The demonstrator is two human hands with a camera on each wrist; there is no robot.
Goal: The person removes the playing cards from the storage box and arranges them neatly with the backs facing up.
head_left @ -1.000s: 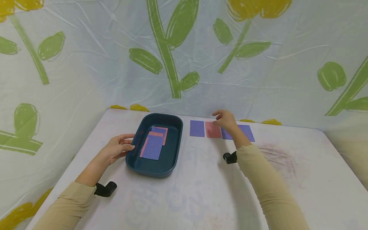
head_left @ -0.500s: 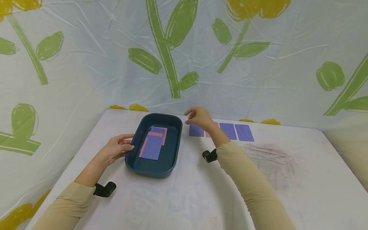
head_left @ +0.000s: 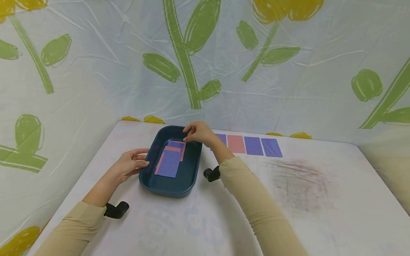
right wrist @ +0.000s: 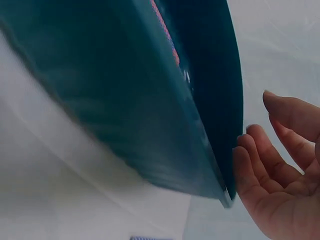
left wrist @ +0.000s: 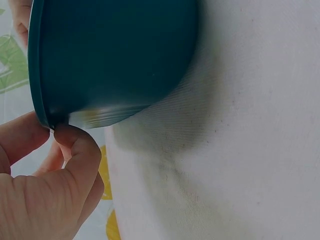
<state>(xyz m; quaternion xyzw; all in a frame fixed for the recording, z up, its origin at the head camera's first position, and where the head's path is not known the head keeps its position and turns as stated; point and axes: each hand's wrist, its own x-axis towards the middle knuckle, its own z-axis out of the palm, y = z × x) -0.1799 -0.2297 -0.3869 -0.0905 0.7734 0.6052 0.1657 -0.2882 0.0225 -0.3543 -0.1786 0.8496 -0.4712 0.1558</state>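
My left hand (head_left: 128, 166) pinches the left rim of a dark teal tray (head_left: 187, 172); the left wrist view shows thumb and fingers meeting at the rim (left wrist: 41, 107). Inside the tray lies an overlapping pile of playing cards, with a blue-backed card (head_left: 169, 164) on top and red-backed edges peeking out. Over the tray's far right corner hovers my right hand (head_left: 201, 133), fingers loosely bent. In the right wrist view nothing shows between its fingertips (right wrist: 268, 96), and the hand is beside the tray rim.
A row of playing cards lies face down right of the tray: a blue card (head_left: 221, 138) partly behind my right hand, a red card (head_left: 236, 144), then a blue card (head_left: 253, 146) and another blue card (head_left: 271, 147). Behind the white table (head_left: 307, 192) hangs a flower-printed sheet (head_left: 224, 106).
My right hand has moved left, from above the card row to over the tray's far right corner. The left hand, tray and cards have stayed in place.
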